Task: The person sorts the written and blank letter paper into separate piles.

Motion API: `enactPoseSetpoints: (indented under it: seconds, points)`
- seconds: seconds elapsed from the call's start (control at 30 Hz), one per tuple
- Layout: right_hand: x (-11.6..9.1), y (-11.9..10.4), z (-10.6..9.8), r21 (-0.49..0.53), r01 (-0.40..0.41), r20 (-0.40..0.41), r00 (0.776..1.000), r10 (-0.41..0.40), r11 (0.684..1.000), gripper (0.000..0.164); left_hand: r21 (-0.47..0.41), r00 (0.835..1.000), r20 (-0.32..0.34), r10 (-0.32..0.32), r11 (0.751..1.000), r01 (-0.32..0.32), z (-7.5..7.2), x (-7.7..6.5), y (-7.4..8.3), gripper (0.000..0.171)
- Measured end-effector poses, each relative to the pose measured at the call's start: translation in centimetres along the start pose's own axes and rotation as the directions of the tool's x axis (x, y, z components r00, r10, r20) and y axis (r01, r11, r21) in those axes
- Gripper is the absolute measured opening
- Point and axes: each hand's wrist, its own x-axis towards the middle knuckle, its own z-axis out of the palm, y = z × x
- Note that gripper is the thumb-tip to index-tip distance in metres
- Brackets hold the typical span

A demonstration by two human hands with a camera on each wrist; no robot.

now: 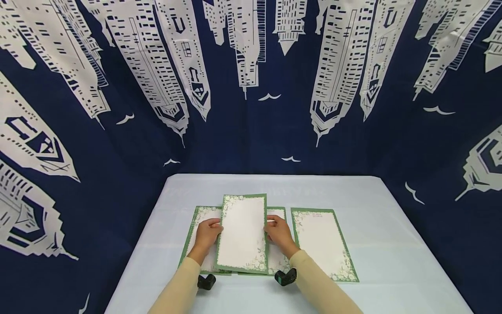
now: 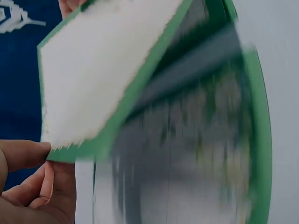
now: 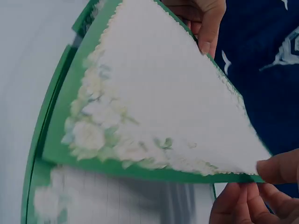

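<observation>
Paper (image 1: 242, 232) with a green edge and pale flowers is held up over the tabletop (image 1: 396, 283). One long side is pinched by the fingers of the left hand (image 1: 207, 235), with the thumb on top and the other fingers bent below. The other long side is pinched the same way by the right hand (image 1: 280, 233). Under the paper, a left sheet (image 1: 208, 259) and a middle sheet (image 1: 277, 261) are partly covered. A right sheet (image 1: 323, 244) is set just beside the middle sheet, not covered by the paper.

The paper looks thin, so it could be bent or creased if the two sides are pushed toward each other. It could be torn if they are pulled apart too hard. Only the edges are pinched, so if one side is let go too soon, that side could be dropped and the paper could be made to flop. If the paper is lowered right here, the sheets below could be bumped and slid out of line, because they are lapped by it. Sheets could also be mixed up, since nearly the same border is seen on all of them. How hard the paper is squeezed cannot be told.
</observation>
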Motion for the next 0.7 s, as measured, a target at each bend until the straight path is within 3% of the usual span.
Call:
enactPoseSetpoints:
  seconds: [0.2, 0.4, 0.57, 0.7]
  points:
    - [0.7, -1.1, 4.2, 0.011, 0.020, 0.048, 0.999, -0.020, 1.000, 0.032, 0.102, 0.996, -0.083, -0.021, 0.994, 0.029, -4.2, 1.0, -1.2, 0.027]
    - [1.0, -1.6, 7.8, -0.102, 0.108, 0.147, 0.985, -0.092, 0.989, 0.033, 0.203, 0.992, -0.124, -0.029, 0.978, 0.054, -7.4, 1.7, -2.1, 0.027]
    - [1.4, -1.2, 9.2, -0.160, 0.110, 0.212, 0.974, -0.074, 0.981, 0.038, 0.270, 0.988, -0.156, -0.022, 0.961, 0.064, -8.2, 2.3, -3.0, 0.024]
    - [1.8, -0.8, 9.7, -0.218, 0.100, 0.215, 0.975, -0.052, 0.971, 0.041, 0.303, 0.987, -0.159, -0.028, 0.950, 0.076, -8.2, 2.5, -3.8, 0.023]
